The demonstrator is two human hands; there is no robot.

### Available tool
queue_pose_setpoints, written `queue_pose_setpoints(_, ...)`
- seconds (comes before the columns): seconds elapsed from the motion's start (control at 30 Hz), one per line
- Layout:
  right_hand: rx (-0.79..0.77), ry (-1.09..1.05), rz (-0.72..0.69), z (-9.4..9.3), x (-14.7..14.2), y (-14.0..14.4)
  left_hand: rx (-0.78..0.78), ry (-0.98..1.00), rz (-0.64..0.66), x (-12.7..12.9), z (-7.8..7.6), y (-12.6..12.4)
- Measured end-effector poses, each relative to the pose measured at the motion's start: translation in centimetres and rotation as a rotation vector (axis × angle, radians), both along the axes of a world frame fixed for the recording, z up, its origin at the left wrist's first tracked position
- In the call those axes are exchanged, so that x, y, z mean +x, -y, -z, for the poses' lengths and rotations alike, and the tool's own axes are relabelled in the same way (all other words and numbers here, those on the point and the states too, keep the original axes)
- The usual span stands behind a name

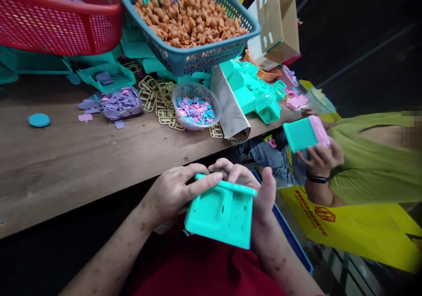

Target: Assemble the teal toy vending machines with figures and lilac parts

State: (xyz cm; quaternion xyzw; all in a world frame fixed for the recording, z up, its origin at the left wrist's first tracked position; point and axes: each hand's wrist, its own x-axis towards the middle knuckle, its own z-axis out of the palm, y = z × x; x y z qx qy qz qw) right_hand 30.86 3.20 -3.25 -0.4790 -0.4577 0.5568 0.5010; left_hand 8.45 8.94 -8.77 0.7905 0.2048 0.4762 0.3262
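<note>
A turquoise plastic toy housing is held above my lap, its flat, recessed face toward me. My left hand grips its upper left edge, the thumb lying along the top. My right hand supports the right side from behind, with its thumb raised off the part. The fingertips of both hands come close together behind the top rim. Whatever they touch there is hidden.
On the wooden table stand a blue basket of orange pieces, a red basket and a clear bowl of small parts. A cardboard box of turquoise parts sits right. A co-worker holds a turquoise-and-pink piece.
</note>
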Motion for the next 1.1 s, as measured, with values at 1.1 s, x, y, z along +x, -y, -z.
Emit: queue_pose_setpoints(1.1,0.497,0.893,-0.153,-2.1,2.1,4.6,0.076,-0.004,0.227,1.4,-0.6,0.4)
